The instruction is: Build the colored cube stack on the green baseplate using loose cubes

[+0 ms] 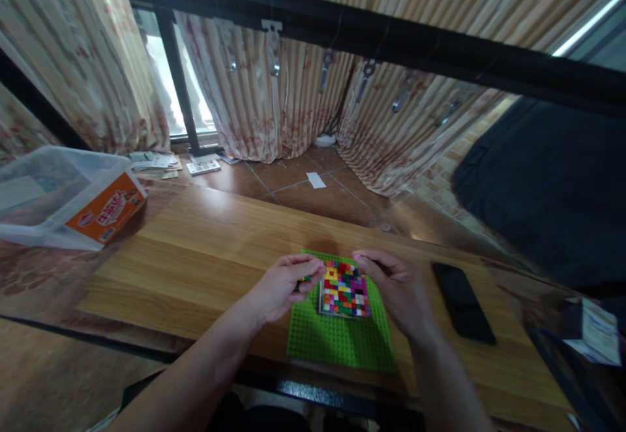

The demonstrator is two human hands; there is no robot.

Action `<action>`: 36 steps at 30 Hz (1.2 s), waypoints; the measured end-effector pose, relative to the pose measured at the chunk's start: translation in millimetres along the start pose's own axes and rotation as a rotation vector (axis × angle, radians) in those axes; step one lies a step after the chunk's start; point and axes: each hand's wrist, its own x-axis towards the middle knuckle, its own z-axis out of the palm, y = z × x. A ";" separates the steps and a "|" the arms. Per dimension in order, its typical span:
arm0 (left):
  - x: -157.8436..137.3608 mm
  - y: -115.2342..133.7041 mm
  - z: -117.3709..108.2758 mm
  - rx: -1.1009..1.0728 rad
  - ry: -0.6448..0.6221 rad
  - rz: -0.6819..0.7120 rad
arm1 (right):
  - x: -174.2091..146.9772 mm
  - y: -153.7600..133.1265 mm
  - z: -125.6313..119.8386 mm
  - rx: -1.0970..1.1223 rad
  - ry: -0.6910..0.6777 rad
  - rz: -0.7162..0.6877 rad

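Two hands, one either side of the brick mosaic (343, 294), which sits on the green baseplate (337, 347). Left hand (281, 288): fingers curled around small bricks (305, 279). Right hand (398, 285): fingertips bunched; cannot tell whether they grip anything. Phone (463, 302) lies beyond, on the table (195, 256).

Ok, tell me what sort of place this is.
Probably a room in a home, judging by the long patterned curtains, the brown tiled floor and the wooden tabletop bearing a green baseplate with colourful bricks.
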 end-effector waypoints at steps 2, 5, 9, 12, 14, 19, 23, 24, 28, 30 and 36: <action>2.2 -1.6 -1.2 0.003 0.029 -0.004 | 3.4 4.7 -11.6 -0.128 0.085 -0.032; 4.4 -2.7 -1.8 0.025 0.078 -0.006 | 5.1 13.0 -23.4 -0.279 0.044 -0.056; 5.7 -2.1 -1.0 0.058 0.129 -0.014 | 3.8 23.6 -27.1 -0.394 -0.059 -0.032; 6.0 -2.4 -0.8 0.071 0.140 -0.020 | 4.2 29.8 -25.2 -0.422 -0.089 -0.019; 6.1 -3.0 -1.1 0.078 0.140 -0.025 | 5.3 33.2 -23.2 -0.419 -0.103 -0.013; 6.3 -3.8 -1.9 0.094 0.139 -0.027 | 7.6 39.1 -18.4 -0.387 -0.121 -0.018; 6.0 -3.5 -2.1 0.099 0.145 -0.023 | 7.8 41.9 -16.0 -0.335 -0.125 -0.012; 5.9 -3.5 -2.0 0.100 0.146 -0.024 | 8.0 43.0 -15.7 -0.322 -0.127 -0.009; 5.7 -3.9 -1.4 0.108 0.146 -0.028 | 9.5 48.4 -15.3 -0.250 -0.127 0.013; 5.9 -4.3 -1.1 0.112 0.146 -0.032 | 10.3 50.4 -15.0 -0.212 -0.120 0.018; 6.6 -6.1 -1.2 0.117 0.150 -0.039 | 12.6 50.1 -14.4 -0.168 -0.119 0.045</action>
